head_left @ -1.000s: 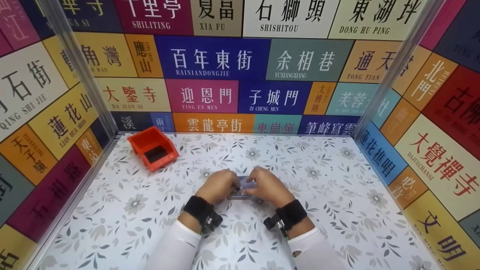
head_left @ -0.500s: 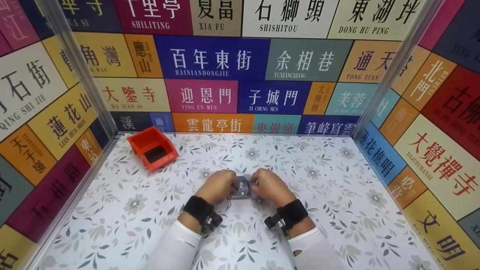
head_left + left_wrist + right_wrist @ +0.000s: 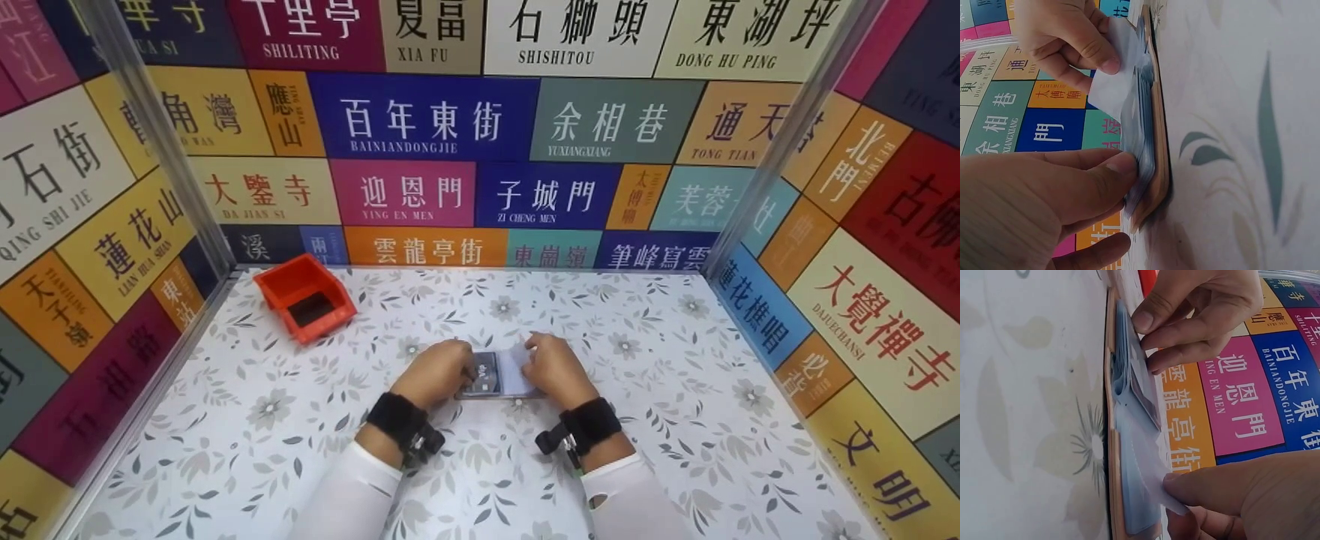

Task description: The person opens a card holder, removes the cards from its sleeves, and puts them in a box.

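- The wallet is already open, a dark card showing on its left half.
- Left hand pinches its left pages.
- Right hand pinches a pale page wallet-right, not yet flat.

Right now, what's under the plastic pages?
Under the plastic pages is a brown cover, on the flowery table. The pages hide most of the cover's inside.
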A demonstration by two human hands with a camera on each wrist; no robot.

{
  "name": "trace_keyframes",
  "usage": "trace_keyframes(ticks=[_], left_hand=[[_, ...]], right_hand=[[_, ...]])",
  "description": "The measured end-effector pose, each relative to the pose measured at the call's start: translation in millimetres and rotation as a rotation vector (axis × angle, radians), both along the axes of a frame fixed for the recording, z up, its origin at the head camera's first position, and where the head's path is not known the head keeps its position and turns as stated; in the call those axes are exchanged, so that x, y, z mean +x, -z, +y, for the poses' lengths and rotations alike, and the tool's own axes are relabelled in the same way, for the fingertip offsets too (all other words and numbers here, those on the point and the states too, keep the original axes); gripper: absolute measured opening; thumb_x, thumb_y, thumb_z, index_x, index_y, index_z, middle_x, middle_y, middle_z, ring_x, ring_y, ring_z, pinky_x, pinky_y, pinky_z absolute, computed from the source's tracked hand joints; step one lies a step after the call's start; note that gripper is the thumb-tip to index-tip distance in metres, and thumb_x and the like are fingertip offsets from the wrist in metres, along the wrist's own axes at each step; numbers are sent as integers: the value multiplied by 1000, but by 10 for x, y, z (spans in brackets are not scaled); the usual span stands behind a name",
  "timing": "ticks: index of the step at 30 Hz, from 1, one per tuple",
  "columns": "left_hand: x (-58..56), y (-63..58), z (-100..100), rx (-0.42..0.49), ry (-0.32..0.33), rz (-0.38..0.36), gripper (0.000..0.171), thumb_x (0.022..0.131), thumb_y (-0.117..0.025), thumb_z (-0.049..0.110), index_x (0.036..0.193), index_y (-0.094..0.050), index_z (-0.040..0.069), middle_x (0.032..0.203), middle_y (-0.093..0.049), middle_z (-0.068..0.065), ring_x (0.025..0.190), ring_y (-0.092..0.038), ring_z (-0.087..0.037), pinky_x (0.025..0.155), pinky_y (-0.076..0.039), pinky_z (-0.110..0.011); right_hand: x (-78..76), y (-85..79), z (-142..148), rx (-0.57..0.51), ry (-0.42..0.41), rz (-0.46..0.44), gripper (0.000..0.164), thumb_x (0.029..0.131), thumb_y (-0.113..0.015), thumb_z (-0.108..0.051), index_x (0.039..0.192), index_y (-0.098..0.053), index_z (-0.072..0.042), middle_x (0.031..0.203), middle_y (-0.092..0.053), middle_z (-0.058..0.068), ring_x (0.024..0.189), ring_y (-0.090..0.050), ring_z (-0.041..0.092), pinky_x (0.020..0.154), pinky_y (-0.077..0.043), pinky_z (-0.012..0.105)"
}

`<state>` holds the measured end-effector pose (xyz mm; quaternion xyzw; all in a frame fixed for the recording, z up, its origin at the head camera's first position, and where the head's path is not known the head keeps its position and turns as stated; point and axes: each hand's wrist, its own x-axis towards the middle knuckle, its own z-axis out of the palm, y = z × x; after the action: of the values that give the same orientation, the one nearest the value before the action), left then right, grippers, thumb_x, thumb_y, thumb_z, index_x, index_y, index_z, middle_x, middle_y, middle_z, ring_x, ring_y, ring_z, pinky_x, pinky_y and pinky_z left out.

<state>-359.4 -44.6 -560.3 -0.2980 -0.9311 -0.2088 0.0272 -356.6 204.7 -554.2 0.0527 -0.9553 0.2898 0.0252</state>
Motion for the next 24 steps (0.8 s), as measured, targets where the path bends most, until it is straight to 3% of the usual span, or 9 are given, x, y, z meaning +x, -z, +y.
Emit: trace_keyframes(ticks=[5, 10, 15, 18, 24], left_hand=[[11, -3, 4, 4, -6, -3, 17, 88, -84, -1, 90, -85, 16, 91, -74, 4, 83, -68, -18, 80, -61, -36], [17, -7, 6, 5, -10, 4, 18, 87, -84, -2, 89, -84, 17, 90, -74, 5, 82, -67, -18, 80, -61, -36], [8, -3, -1, 6, -5, 24, 18, 86, -85, -1, 90, -86, 17, 92, -75, 4, 84, -69, -19, 81, -61, -37], [0, -2, 0, 11, -1, 26, 16, 86, -86, 0, 91, -86, 15, 93, -74, 3, 84, -69, -20, 80, -61, -37], [8, 0, 15, 1, 5, 71, 13, 84, -90, 3, 93, -86, 12, 101, -69, 0, 87, -67, -20, 81, -61, -38]], right_hand=[[-11, 67, 25, -7, 33, -31, 48, 84, -84, -1, 131, -76, 5, 105, -80, 16, 97, -72, 32, 98, -64, 51], [10, 73, -10, 15, 43, 7, 52, 82, -88, 0, 132, -75, 5, 114, -82, 20, 107, -77, 38, 103, -63, 53], [5, 67, -111, 23, 1, 38, 34, 87, -80, 1, 121, -79, 2, 104, -82, 16, 97, -77, 34, 95, -65, 51], [-9, 78, -168, -48, -35, 16, 20, 94, -78, -5, 114, -81, -1, 96, -79, 9, 90, -73, 24, 89, -64, 45], [-8, 108, -231, -157, -34, -76, 13, 101, -78, -12, 110, -85, -5, 107, -85, 10, 92, -76, 22, 91, -66, 42]])
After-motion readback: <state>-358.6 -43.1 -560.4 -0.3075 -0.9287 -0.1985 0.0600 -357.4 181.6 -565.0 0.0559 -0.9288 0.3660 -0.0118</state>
